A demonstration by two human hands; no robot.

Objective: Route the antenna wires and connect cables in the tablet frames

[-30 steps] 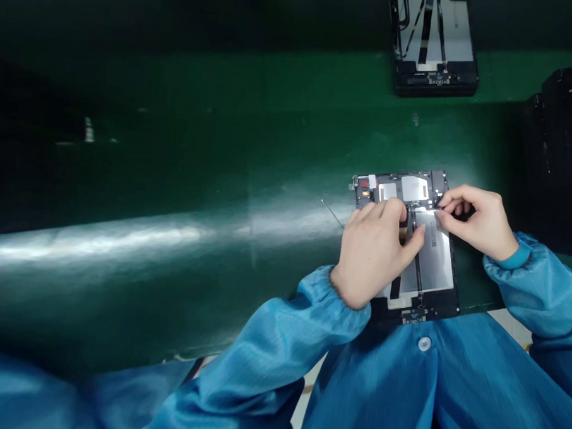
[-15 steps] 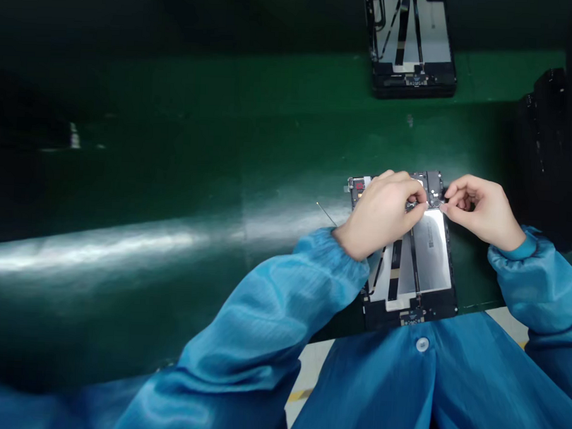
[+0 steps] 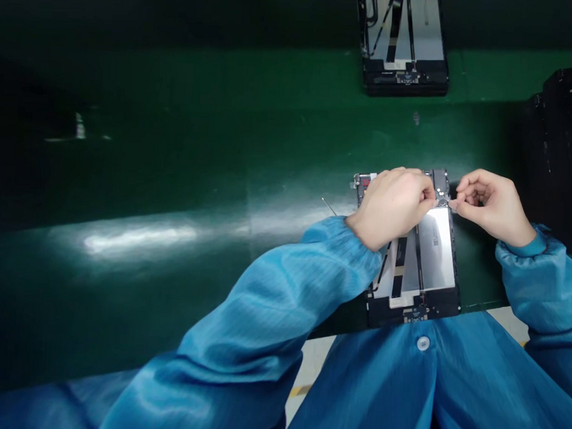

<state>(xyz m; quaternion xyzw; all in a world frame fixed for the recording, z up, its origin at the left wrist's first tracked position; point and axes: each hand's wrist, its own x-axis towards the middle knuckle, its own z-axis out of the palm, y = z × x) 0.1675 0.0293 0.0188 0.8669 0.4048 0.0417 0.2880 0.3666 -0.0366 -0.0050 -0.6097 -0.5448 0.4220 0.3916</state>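
Observation:
An opened tablet [image 3: 437,246] lies near the front edge of the green bench, its silver inner plate and dark flex cables exposed. My left hand [image 3: 397,197] rests over its upper part, thumb and forefinger pinched close to a small round component; what they hold is too small to make out. At the tablet's upper right edge, my right hand [image 3: 495,204] has thumb and forefinger pressed together on something tiny I cannot make out. The left hand hides much of the tablet's top section.
Behind, a stack of similar opened tablets [image 3: 406,77] stands on the green bench [image 3: 197,173]. Dark objects [image 3: 555,138] stand at the right. A thin wire-like piece [image 3: 329,205] shows beside my left wrist.
The view has shifted slightly. Both hands stay pinched at the tablet's upper right, with the left fingertips a little nearer the round component.

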